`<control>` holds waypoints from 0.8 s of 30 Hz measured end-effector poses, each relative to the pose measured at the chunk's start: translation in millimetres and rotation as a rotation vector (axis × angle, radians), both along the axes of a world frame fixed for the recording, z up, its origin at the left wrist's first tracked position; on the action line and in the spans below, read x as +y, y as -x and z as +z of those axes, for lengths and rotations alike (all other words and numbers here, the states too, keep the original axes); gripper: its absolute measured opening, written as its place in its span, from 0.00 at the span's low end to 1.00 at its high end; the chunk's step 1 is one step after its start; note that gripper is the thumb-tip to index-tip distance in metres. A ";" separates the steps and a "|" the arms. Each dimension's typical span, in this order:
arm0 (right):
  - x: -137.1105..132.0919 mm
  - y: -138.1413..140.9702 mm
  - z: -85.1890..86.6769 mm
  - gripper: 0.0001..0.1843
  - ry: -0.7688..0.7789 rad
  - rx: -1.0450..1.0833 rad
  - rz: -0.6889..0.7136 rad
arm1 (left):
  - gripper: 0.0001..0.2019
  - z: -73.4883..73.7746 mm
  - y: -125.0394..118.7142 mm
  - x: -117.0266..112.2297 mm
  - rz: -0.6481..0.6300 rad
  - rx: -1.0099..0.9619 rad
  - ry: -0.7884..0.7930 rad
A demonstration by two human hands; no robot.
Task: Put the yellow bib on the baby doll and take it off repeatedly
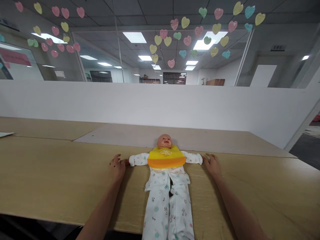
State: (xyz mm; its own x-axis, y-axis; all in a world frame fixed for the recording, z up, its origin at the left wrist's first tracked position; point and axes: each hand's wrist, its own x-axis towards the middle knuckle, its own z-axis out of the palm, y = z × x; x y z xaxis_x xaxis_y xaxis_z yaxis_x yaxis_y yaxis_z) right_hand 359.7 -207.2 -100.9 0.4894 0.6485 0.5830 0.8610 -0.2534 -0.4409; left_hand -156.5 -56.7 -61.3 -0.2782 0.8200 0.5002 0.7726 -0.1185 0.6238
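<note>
A baby doll (165,141) lies on its back on the table, its head towards the wall and its arms stretched out sideways. It wears a yellow bib (166,156) with a citrus-slice print and an orange lower pocket. White patterned pyjamas (157,203) cover its body and legs; the feet run out of view. By the doll's hand at the picture's left is my left hand (118,167), fingers apart, the thumb side against it. My right hand (212,165) rests at the opposite sleeve end, fingers apart and touching the doll's other hand.
The brown table (62,176) reaches to a low white wall (125,103) with glass above it. Heart-shaped notes (174,24) in several colours stick to the glass. A grey panel (212,138) lies along the table's back. Something white and flat (5,134) sits at the far left.
</note>
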 end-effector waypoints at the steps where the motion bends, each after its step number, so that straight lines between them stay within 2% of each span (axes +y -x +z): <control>1: 1.4 2.3 -1.0 0.24 0.023 -0.023 0.023 | 0.17 -0.2 -2.2 -0.7 -0.015 0.054 0.016; 6: 0.9 14.3 2.1 0.23 0.054 -0.054 0.053 | 0.17 1.1 -8.2 -2.4 -0.046 0.159 0.102; 11: -4.6 20.6 11.2 0.19 0.032 -0.033 0.023 | 0.17 -1.4 -7.7 3.2 -0.096 0.126 0.132; 17: -7.4 21.6 16.9 0.22 0.149 -0.016 -0.025 | 0.17 -4.2 -7.5 7.1 -0.131 0.077 0.154; 24: -6.8 24.1 17.9 0.20 0.210 -0.009 -0.016 | 0.17 -2.0 -9.5 7.1 -0.156 0.033 0.202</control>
